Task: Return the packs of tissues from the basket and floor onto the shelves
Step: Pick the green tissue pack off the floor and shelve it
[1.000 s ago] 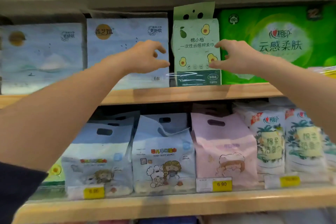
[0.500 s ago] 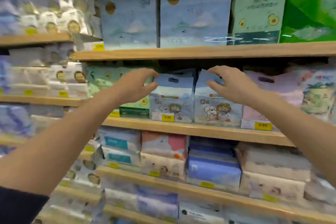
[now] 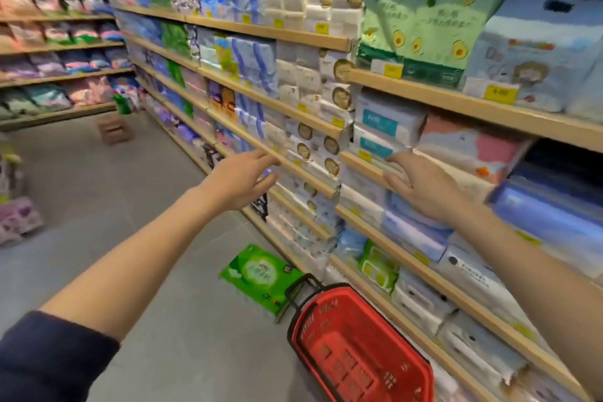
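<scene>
A green pack of tissues (image 3: pixel 259 276) lies on the grey floor beside the shelving. Just right of it stands a red basket (image 3: pixel 362 349) with a black handle, and I see no packs inside it. Long wooden shelves (image 3: pixel 408 266) full of tissue packs run along the right. My left hand (image 3: pixel 243 178) is out in front of the shelf fronts, fingers apart, holding nothing. My right hand (image 3: pixel 424 188) hovers near the shelf edge in front of blue and white packs, fingers spread and holding nothing. Both hands are well above the floor pack and the basket.
A second run of shelves (image 3: pixel 58 77) stands at the far left across the aisle. A small brown box (image 3: pixel 114 130) sits on the floor far down the aisle. Purple packs (image 3: pixel 18 215) are stacked at the left edge.
The view has swung down and left from the upper shelf to the aisle floor. Both hands dropped from the avocado-print pack past the lower shelves, still holding nothing. The basket and the floor pack came into view.
</scene>
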